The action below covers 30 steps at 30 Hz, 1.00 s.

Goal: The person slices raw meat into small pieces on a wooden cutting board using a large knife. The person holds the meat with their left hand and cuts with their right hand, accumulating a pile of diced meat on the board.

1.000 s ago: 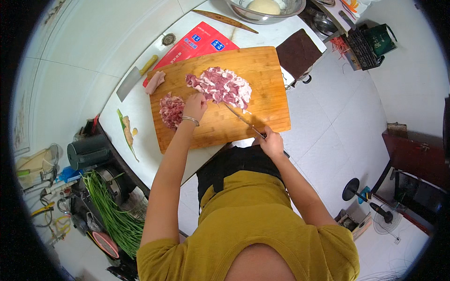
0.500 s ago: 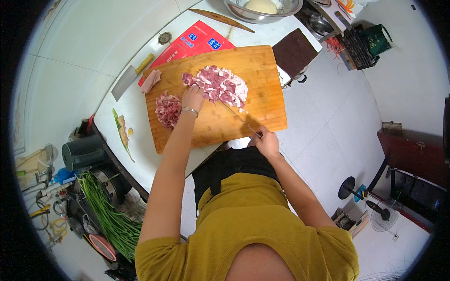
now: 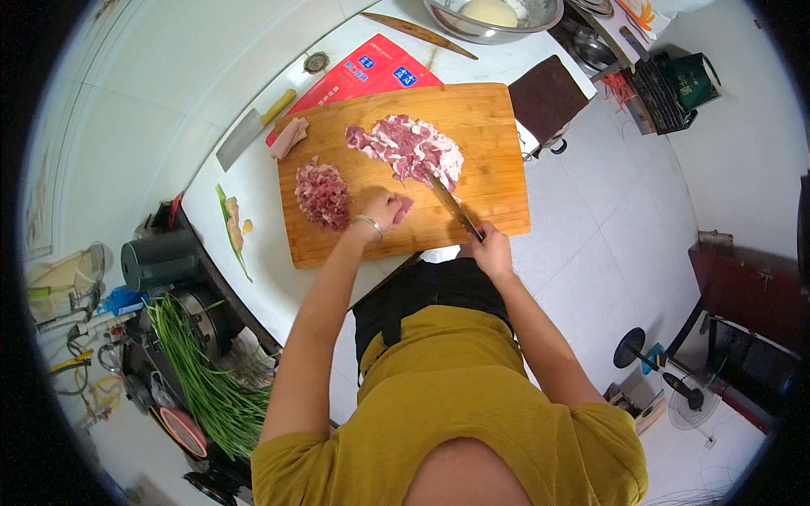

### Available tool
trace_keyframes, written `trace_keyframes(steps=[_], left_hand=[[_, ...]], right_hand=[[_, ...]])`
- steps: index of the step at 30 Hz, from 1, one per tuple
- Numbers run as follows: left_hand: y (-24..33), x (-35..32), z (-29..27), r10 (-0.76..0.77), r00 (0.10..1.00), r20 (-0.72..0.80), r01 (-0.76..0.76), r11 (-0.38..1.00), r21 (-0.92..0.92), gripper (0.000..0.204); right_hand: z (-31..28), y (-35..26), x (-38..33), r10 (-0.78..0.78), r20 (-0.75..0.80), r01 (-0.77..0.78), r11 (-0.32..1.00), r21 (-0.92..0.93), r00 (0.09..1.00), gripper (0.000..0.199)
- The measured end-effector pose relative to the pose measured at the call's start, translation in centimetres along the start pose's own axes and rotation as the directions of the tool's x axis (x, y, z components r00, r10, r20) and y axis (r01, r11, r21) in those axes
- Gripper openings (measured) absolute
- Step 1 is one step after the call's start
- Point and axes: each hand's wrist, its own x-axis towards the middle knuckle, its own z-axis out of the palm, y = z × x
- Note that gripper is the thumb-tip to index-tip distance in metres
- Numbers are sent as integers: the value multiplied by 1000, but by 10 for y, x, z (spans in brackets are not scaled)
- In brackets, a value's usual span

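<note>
A wooden cutting board lies on the white table before me. My left hand is closed on a small piece of meat low over the board's near part. In my right hand is the handle of a kitchen knife; its blade slants up and left, the tip by the pile of sliced meat. To the left of my left hand sits a heap of finely chopped meat. A pale pink strip, perhaps pork skin, rests at the board's upper left corner.
A cleaver with a yellowish handle lies left of the board, near ginger and a green stalk. Behind are a red sheet and a steel bowl holding dough. Long green vegetables hang over things at lower left.
My left hand has left the sliced pile, coming nearer with a piece of meat in its fingers. The knife has turned so its blade face shows, and its tip is up beside the pile.
</note>
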Motion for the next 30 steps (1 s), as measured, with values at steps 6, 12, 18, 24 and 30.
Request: trace_keyframes(steps=[6,12,18,24,30], left_hand=[[45,-58,-4,-24,950,-313,186,847,499,47],[9,-49,13,544,836,-71,-315,582,750,37],[-8,-35,30,696,704,-142,-441,584,682,30],[-20,-24,37,756,627,-191,-475,564,675,32],[-10,-32,35,682,712,-165,-401,589,702,28]], right_hand=[[9,-11,5,13,83,-6,996,-88,996,19],[29,-29,9,-139,181,186,943,-276,974,21],[40,-47,22,-114,275,223,885,-408,955,19],[65,-67,42,-52,309,192,877,-440,949,15],[51,-54,39,2,336,146,898,-416,942,16]])
